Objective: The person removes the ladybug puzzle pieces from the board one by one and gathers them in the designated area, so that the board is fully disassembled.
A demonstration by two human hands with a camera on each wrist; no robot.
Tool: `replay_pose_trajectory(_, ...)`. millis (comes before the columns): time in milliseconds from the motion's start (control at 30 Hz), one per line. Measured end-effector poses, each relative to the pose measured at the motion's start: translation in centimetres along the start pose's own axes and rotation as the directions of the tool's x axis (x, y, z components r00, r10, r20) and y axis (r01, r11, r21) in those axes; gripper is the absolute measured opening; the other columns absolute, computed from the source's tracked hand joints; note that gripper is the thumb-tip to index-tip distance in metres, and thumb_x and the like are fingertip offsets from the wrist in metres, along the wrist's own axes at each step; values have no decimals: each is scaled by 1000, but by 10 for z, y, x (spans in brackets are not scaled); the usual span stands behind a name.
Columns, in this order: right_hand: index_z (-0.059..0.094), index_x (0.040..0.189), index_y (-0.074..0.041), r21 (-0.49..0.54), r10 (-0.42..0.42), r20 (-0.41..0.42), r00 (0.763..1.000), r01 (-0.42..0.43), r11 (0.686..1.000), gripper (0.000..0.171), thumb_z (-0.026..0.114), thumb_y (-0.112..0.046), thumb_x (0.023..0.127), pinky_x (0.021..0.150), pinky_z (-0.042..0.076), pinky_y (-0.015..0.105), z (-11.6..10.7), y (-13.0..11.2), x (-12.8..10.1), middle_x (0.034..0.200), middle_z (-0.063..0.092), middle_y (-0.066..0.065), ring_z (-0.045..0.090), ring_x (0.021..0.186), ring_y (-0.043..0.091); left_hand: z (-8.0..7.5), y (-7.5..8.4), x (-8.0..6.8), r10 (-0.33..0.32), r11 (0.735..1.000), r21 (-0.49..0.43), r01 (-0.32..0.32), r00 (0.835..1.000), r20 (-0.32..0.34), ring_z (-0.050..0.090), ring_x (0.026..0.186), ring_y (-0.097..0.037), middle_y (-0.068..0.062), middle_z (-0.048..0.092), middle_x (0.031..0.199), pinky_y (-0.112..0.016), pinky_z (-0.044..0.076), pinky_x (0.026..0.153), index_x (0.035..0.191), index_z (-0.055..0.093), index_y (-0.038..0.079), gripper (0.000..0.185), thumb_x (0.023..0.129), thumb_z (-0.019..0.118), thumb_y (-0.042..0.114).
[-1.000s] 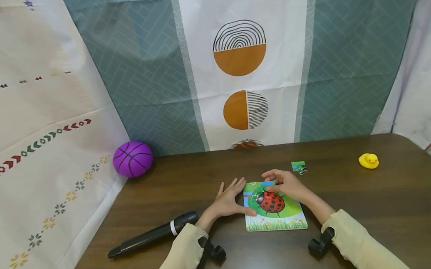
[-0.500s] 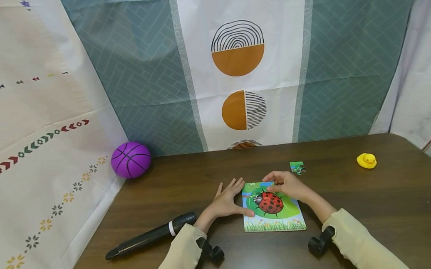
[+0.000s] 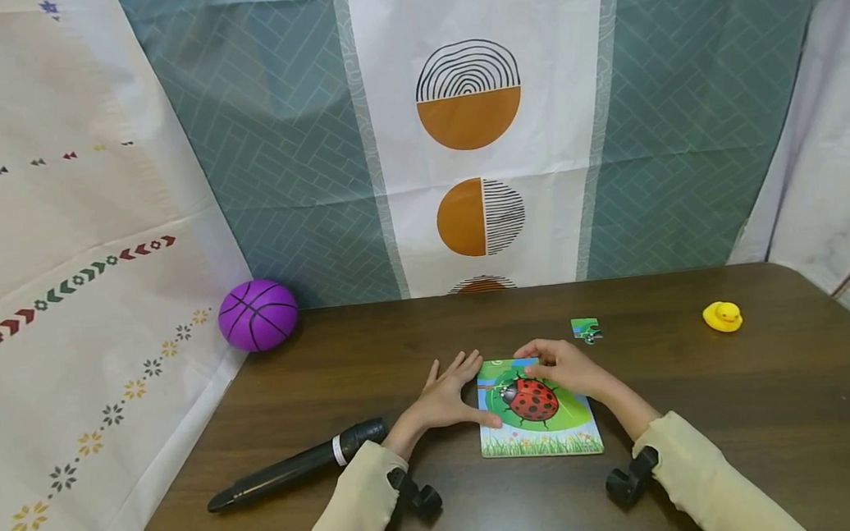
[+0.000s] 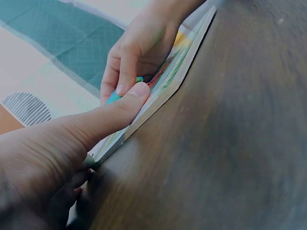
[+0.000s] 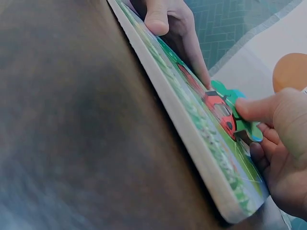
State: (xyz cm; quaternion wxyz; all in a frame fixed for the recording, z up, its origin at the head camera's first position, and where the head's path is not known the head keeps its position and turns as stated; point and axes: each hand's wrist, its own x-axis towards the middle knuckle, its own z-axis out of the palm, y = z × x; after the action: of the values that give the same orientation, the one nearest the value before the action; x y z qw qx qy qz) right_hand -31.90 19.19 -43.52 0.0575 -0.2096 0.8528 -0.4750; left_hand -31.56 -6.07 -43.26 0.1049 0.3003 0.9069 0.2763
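Observation:
A ladybird puzzle board point(image 3: 547, 430) lies flat on the dark wooden table point(image 3: 717, 418). My left hand point(image 3: 454, 388) lies flat beside the board's left side with fingers spread; its thumb point(image 4: 120, 112) presses the board's edge point(image 4: 180, 76). My right hand point(image 3: 550, 365) hovers over the board's far part and pinches a green and blue puzzle piece point(image 5: 236, 117) that is tilted against the picture. The right wrist view shows the board point(image 5: 168, 84) edge-on, with the left thumb point(image 5: 157, 18) at its far end. One loose puzzle piece point(image 3: 587, 330) lies behind the right hand.
A purple ball point(image 3: 258, 314) rests at the table's back left corner by the curtain. A black cylindrical object point(image 3: 298, 465) lies at the front left. A small yellow duck point(image 3: 722, 316) sits far right. Patterned cloth hangs behind and to the left.

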Motion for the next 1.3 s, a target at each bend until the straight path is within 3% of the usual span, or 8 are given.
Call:
replay_pose_trajectory(333,63,106,-8,12,4,13,1000,-4,1000,22,62,-22,90,70,49,27,2,-2,-6,104,64,12,56,84,12,1,-1,-2,1,1000,0,-1,1000,-12,7,149,-24,-1,17,159,-59,-6,115,150,22,15,104,70,76,52)
replay_pose_trajectory(567,64,93,-7,-52,-14,-38,999,12,999,17,65,-23,88,60,42,25,4,-12,-12,86,61,8,47,68,11,0,-1,-2,10,1000,-11,-10,1000,-10,7,149,-26,-2,16,159,-60,-6,114,150,22,15,104,70,75,54)
replay_pose_trajectory(900,63,97,-8,-76,26,8,1000,-25,997,20,61,-27,91,63,45,26,5,-11,-14,90,64,7,51,76,12,1,-2,0,4,1000,3,-4,1000,-8,7,149,-25,-1,16,159,-59,-7,115,150,22,16,103,70,75,54)
replay_pose_trajectory(1300,58,92,-9,-93,32,-5,999,-33,995,22,57,-32,93,65,43,29,6,-10,-13,88,62,8,52,77,16,1,-2,-2,14,1000,-6,-14,1000,-10,7,148,-27,-3,16,159,-60,-6,114,150,22,15,103,71,75,54)
